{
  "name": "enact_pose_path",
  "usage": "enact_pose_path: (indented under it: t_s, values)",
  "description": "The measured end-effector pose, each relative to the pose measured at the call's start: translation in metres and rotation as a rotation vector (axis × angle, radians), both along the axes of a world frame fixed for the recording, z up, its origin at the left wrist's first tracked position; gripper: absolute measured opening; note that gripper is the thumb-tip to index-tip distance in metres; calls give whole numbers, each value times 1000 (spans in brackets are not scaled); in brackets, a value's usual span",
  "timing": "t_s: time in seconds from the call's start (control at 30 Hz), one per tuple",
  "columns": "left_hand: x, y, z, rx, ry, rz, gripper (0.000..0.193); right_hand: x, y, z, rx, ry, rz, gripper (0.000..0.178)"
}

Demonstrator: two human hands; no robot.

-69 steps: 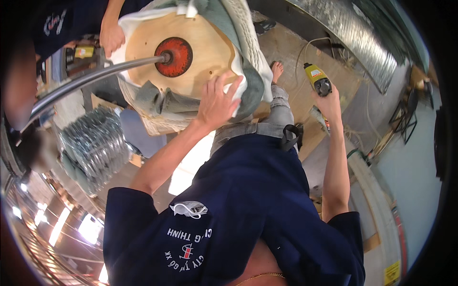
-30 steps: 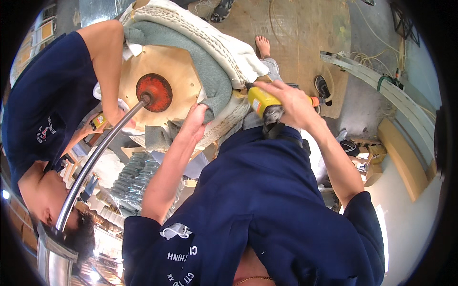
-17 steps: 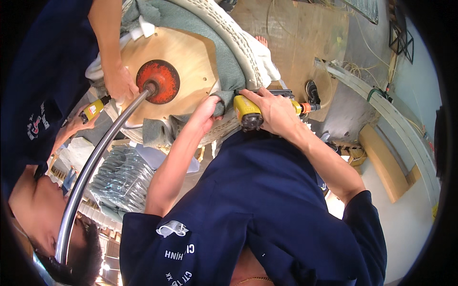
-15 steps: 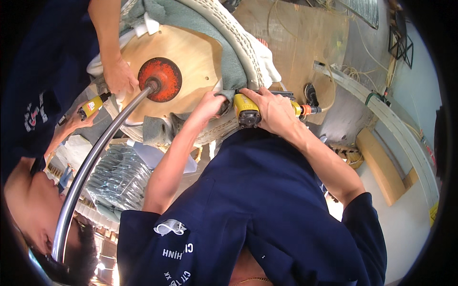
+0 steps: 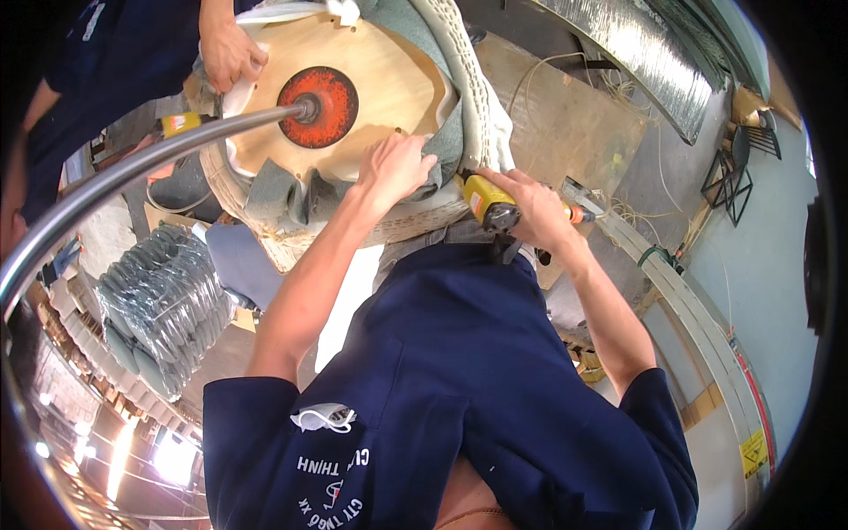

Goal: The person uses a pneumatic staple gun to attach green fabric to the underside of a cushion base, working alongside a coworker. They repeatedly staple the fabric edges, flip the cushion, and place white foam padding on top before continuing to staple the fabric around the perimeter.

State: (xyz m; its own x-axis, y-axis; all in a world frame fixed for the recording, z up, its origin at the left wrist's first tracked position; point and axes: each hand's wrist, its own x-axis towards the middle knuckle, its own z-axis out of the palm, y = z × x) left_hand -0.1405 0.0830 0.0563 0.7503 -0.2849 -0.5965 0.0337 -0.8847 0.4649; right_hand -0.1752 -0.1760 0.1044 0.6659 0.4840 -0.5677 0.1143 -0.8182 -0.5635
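A round upholstered seat lies underside up, with a pale plywood panel [image 5: 380, 75] framed by grey fabric [image 5: 449, 146] and a white, stitched cover [image 5: 474, 97]. My left hand [image 5: 396, 168] is closed on the grey fabric at the panel's near right edge. In my right hand [image 5: 534, 212] is a yellow staple gun [image 5: 488, 201], its nose beside the seat's near right rim. An orange-red disc [image 5: 327, 119] on a bent metal tube [image 5: 203, 134] rests against the panel. A co-worker's hand [image 5: 231, 55] touches the panel's far left edge.
Another yellow staple gun [image 5: 181, 122] shows at the co-worker's side. Plastic-wrapped grey pads [image 5: 163, 305] are stacked at left. A long pale beam [image 5: 680, 296] curves along the right, with thin hoses [image 5: 632, 212] near its far end. A wrapped silvery sheet [image 5: 627, 57] lies beyond.
The view has shifted. My right hand has drawn the staple gun slightly away from my left hand, which now lies higher over the fabric edge. The co-worker's hand has moved from the disc to the edge.
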Motion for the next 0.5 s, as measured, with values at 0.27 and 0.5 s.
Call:
enact_pose_path:
  t_s: [0.27, 0.5]
  values:
    - [-37, 8, -3, -60, -367, 21, 27, 28, 9, 11, 28, -86, 180, 88]
    - [-63, 7, -26, -131, -381, 240, 24, 41, 42, -9, -65, -112, 264, 78]
